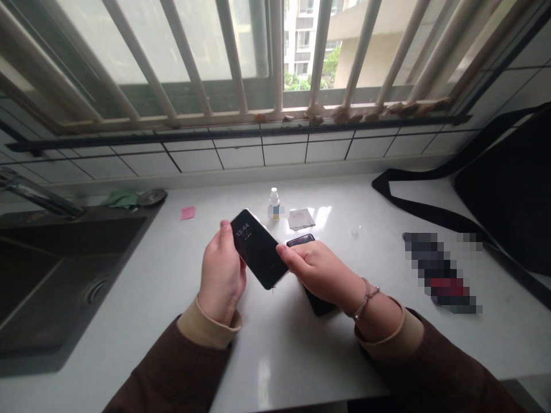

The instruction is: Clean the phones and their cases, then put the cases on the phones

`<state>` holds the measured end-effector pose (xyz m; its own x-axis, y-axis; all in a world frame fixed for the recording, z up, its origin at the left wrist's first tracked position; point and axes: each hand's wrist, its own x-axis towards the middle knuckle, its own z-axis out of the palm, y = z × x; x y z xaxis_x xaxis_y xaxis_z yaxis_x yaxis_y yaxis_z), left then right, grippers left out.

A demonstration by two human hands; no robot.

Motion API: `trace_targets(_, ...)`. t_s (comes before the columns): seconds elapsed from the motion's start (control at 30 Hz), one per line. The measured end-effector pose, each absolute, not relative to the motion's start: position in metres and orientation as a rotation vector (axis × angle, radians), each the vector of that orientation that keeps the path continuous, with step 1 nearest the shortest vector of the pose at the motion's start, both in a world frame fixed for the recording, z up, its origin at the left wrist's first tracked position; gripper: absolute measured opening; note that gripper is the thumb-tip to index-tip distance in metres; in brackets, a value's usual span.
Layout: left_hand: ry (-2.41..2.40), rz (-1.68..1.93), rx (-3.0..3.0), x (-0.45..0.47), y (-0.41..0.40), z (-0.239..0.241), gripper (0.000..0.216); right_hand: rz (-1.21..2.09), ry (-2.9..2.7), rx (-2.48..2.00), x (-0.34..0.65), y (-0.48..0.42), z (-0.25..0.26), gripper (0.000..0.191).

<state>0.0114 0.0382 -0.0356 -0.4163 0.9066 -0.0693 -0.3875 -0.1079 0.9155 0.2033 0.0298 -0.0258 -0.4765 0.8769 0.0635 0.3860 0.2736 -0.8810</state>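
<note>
Between my two hands is a smartphone (pixel 260 252), tilted, its dark screen showing the time 13:44. My left hand (pixel 221 267) grips its left edge, thumb along the upper left side. At the lower right corner my right hand (pixel 316 267) pinches the phone with thumb and bent fingers. Beneath my right hand a second dark phone-like slab (pixel 321 304) lies on the counter, partly covered. Behind the held phone stands a small white-capped bottle (pixel 274 201), its label blurred. A folded grey cloth (pixel 301 218) lies to the right of the bottle.
The white counter (pixel 172 321) has a dark sink (pixel 64 310) with a faucet (pixel 43 192) at left. A pink note (pixel 187 213) lies near the sink. A black bag (pixel 508 189) with a strap and a pixelated dark object (pixel 443 272) lie right. A barred window is behind.
</note>
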Motion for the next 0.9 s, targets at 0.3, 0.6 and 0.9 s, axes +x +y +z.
trace_targets(0.3,1.116,1.468,0.820,0.016,0.032,-0.031,0.046,1.351,-1.685,-1.223,0.201,0.032,-0.030,0.077)
trace_targets(0.6,1.155,1.430,0.973,0.018,0.018,-0.028,0.050,1.759,-1.793,-0.983,0.205,0.029,-0.024,0.059)
trace_targets(0.9,1.041,1.400,0.920,0.024,0.013,-0.018,0.048,1.872,-1.683,-0.864,0.197,0.020,-0.023,0.048)
